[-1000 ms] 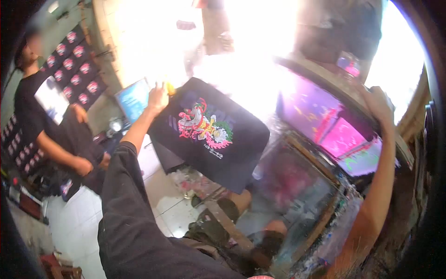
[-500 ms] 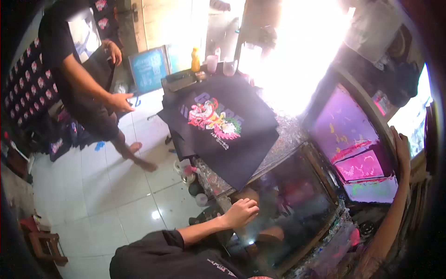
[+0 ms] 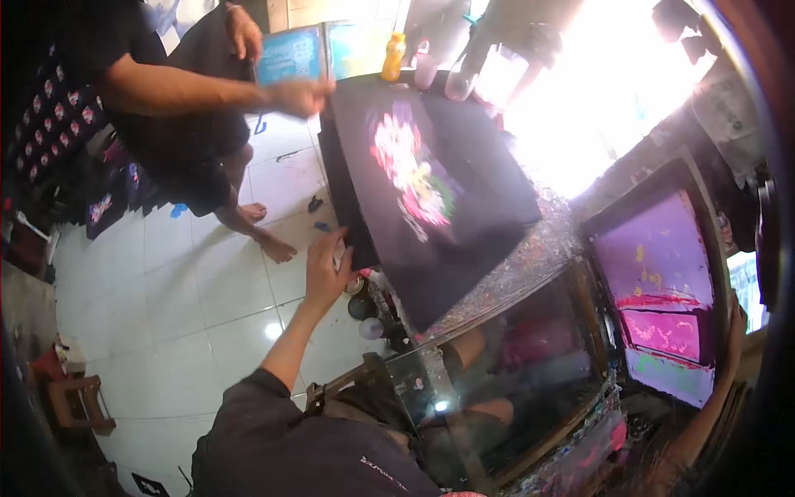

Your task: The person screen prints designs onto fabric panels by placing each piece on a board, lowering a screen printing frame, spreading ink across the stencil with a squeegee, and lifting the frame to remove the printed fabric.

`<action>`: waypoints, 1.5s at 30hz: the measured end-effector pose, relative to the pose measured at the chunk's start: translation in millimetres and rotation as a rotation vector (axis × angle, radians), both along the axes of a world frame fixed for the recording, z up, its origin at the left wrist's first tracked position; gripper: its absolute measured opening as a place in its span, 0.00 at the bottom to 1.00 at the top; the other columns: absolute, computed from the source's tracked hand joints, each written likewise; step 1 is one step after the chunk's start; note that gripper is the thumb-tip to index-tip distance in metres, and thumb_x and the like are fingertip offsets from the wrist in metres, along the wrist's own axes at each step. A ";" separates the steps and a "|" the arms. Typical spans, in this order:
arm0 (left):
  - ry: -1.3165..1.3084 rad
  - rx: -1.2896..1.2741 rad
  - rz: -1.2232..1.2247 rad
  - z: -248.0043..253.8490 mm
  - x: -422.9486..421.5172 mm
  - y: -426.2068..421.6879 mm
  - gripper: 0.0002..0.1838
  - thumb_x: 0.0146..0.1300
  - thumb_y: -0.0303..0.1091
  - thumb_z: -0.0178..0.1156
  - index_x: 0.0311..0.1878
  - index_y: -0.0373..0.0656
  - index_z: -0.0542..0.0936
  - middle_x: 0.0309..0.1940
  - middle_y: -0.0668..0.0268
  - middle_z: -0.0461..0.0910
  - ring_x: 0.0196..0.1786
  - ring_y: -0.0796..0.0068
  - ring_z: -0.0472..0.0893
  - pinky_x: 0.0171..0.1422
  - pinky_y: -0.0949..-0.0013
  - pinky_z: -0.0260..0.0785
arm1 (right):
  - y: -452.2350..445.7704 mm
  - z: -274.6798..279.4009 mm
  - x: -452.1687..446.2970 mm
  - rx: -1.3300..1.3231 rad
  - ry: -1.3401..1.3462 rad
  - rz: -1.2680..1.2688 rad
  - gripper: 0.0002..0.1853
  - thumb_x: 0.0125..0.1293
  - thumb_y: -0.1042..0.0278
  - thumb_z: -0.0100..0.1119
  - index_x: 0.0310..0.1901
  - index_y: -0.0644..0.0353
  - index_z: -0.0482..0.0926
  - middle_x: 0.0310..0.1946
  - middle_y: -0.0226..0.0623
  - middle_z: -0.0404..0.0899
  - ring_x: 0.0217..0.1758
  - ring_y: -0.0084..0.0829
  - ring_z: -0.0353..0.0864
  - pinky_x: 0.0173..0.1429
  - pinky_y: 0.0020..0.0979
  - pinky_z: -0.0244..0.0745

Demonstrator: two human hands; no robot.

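One black fabric panel with a bright multicoloured print (image 3: 451, 199) lies on a paint-speckled table (image 3: 530, 257), the left hand (image 3: 325, 273) at its left edge with fingers bent; I cannot tell whether they grip it. The right hand (image 3: 734, 335) meets the outer edge of a tilted, framed purple-and-pink screen (image 3: 654, 248), its grip hidden.

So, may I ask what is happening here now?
The person's left hand is by the left side of a dark cloth with a colourful print; the right hand is at the outer edge of a raised screen. Another person's hand is by the cloth's far left corner; blur hides whether it grips. A yellow bottle stands beyond the cloth.
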State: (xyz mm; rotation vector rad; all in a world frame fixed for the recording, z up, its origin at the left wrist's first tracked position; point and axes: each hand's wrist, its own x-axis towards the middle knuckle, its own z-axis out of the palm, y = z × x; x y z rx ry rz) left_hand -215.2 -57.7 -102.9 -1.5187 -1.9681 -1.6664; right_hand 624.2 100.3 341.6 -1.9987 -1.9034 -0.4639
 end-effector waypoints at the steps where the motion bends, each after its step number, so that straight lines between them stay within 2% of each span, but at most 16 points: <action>1: 0.024 -0.017 -0.047 -10.6 -12.5 10.0 0.14 0.67 0.21 0.61 0.56 0.38 0.80 0.50 0.51 0.82 0.51 0.48 0.81 0.57 0.54 0.74 | -3.9 3.1 -5.3 -0.010 -0.200 0.053 0.27 0.82 0.63 0.43 0.80 0.56 0.64 0.67 0.52 0.71 0.66 0.44 0.75 0.71 0.40 0.72; 3: -0.026 -0.286 -0.164 -25.4 -29.8 10.4 0.24 0.65 0.21 0.61 0.66 0.38 0.77 0.56 0.49 0.80 0.57 0.46 0.80 0.61 0.52 0.73 | -3.6 5.3 -9.3 -0.017 -0.406 0.108 0.28 0.82 0.58 0.47 0.78 0.59 0.66 0.68 0.50 0.70 0.65 0.40 0.77 0.67 0.39 0.77; 5: -0.126 -0.186 -0.343 -46.8 -48.7 10.5 0.28 0.63 0.19 0.61 0.69 0.39 0.75 0.55 0.49 0.80 0.57 0.47 0.80 0.61 0.51 0.73 | -11.5 6.4 -27.4 -0.056 0.160 0.152 0.29 0.82 0.56 0.46 0.78 0.59 0.66 0.68 0.49 0.70 0.66 0.40 0.76 0.69 0.39 0.76; 6: 0.119 -0.191 -0.352 -39.7 -57.2 14.7 0.32 0.62 0.18 0.61 0.71 0.41 0.74 0.56 0.50 0.79 0.57 0.47 0.79 0.61 0.52 0.74 | -16.6 8.2 -33.5 -0.056 0.349 0.161 0.29 0.82 0.55 0.46 0.78 0.59 0.66 0.68 0.48 0.70 0.66 0.40 0.76 0.69 0.39 0.75; 7: 0.359 -0.166 -0.348 -27.0 -64.5 18.4 0.35 0.61 0.17 0.61 0.74 0.43 0.73 0.56 0.52 0.78 0.57 0.48 0.79 0.62 0.52 0.74 | -22.6 7.5 -35.6 -0.044 0.192 0.124 0.29 0.83 0.54 0.44 0.79 0.57 0.66 0.68 0.49 0.69 0.68 0.39 0.75 0.71 0.39 0.73; 17: 0.659 -0.270 -0.401 51.6 -80.7 31.1 0.21 0.63 0.24 0.64 0.60 0.44 0.84 0.62 0.60 0.77 0.66 0.56 0.75 0.72 0.52 0.68 | -7.5 7.1 -8.0 -0.035 -0.499 -0.118 0.27 0.86 0.54 0.36 0.78 0.54 0.70 0.65 0.54 0.74 0.69 0.41 0.74 0.77 0.40 0.65; 21: 0.945 -0.292 -0.371 71.6 -68.2 44.1 0.27 0.60 0.20 0.60 0.65 0.44 0.81 0.68 0.59 0.77 0.72 0.54 0.75 0.76 0.52 0.67 | -0.7 5.7 -48.9 -0.066 0.065 -0.082 0.28 0.85 0.50 0.40 0.72 0.59 0.76 0.54 0.54 0.82 0.58 0.43 0.80 0.68 0.42 0.71; 25: 0.797 -0.390 -0.514 81.3 -56.8 68.2 0.30 0.59 0.21 0.60 0.68 0.47 0.80 0.58 0.59 0.86 0.61 0.58 0.85 0.66 0.59 0.77 | 3.0 4.2 -29.9 0.001 0.008 -0.017 0.33 0.80 0.41 0.47 0.60 0.68 0.82 0.43 0.60 0.84 0.48 0.44 0.83 0.59 0.45 0.72; 28: 0.748 -0.534 -0.675 131.7 6.4 60.6 0.34 0.57 0.21 0.60 0.70 0.51 0.79 0.61 0.61 0.85 0.59 0.59 0.86 0.58 0.57 0.82 | -12.9 3.2 -87.0 0.036 -0.056 -0.030 0.33 0.77 0.42 0.49 0.56 0.72 0.81 0.41 0.61 0.84 0.43 0.44 0.80 0.53 0.45 0.70; 30: 0.806 -0.423 -0.934 136.6 86.6 46.7 0.38 0.55 0.22 0.62 0.74 0.44 0.75 0.70 0.56 0.78 0.67 0.58 0.82 0.66 0.54 0.77 | -10.5 1.6 -98.8 0.140 -0.222 -0.017 0.37 0.75 0.36 0.51 0.52 0.73 0.84 0.41 0.61 0.85 0.44 0.44 0.81 0.55 0.47 0.70; 31: 0.798 -0.372 -1.016 118.5 130.1 40.7 0.39 0.55 0.24 0.62 0.75 0.39 0.72 0.73 0.52 0.73 0.72 0.55 0.76 0.72 0.51 0.71 | -22.0 -15.6 -120.7 0.460 -0.079 -0.064 0.37 0.72 0.33 0.54 0.50 0.70 0.87 0.39 0.58 0.86 0.44 0.47 0.84 0.56 0.49 0.73; 32: 0.789 -0.311 -1.109 92.2 172.9 34.6 0.41 0.55 0.25 0.62 0.76 0.34 0.69 0.77 0.48 0.68 0.77 0.52 0.71 0.78 0.48 0.65 | -12.4 8.5 -112.7 0.086 -0.015 -0.258 0.36 0.70 0.33 0.56 0.50 0.67 0.88 0.38 0.54 0.88 0.45 0.52 0.86 0.58 0.48 0.77; 34: 0.707 -0.387 -1.184 42.6 249.1 4.8 0.42 0.55 0.25 0.61 0.76 0.27 0.66 0.78 0.43 0.64 0.82 0.44 0.60 0.86 0.45 0.50 | -9.7 8.5 -131.0 0.094 -0.006 -0.128 0.33 0.69 0.35 0.57 0.53 0.63 0.86 0.45 0.53 0.86 0.52 0.53 0.84 0.63 0.49 0.75; 36: 0.485 -0.350 -1.304 13.1 300.6 -40.7 0.46 0.51 0.16 0.55 0.80 0.32 0.63 0.82 0.47 0.59 0.86 0.47 0.54 0.88 0.41 0.42 | 4.5 7.1 -143.9 0.156 0.012 0.034 0.32 0.68 0.38 0.58 0.57 0.60 0.85 0.53 0.53 0.85 0.58 0.53 0.82 0.67 0.50 0.73; 41: 0.745 -0.310 -1.772 3.8 354.4 -114.8 0.44 0.55 0.26 0.60 0.79 0.32 0.63 0.81 0.48 0.61 0.85 0.44 0.55 0.88 0.45 0.44 | 32.6 4.3 -133.8 0.192 -0.188 0.253 0.34 0.65 0.39 0.62 0.66 0.55 0.82 0.65 0.51 0.81 0.69 0.53 0.78 0.75 0.50 0.69; 45: 0.813 -0.434 -2.005 11.5 386.0 -98.4 0.44 0.65 0.34 0.58 0.84 0.38 0.55 0.85 0.53 0.52 0.88 0.51 0.46 0.89 0.43 0.38 | -10.5 17.2 -172.1 0.252 0.063 0.120 0.40 0.62 0.37 0.64 0.70 0.55 0.78 0.67 0.53 0.79 0.69 0.53 0.79 0.76 0.48 0.69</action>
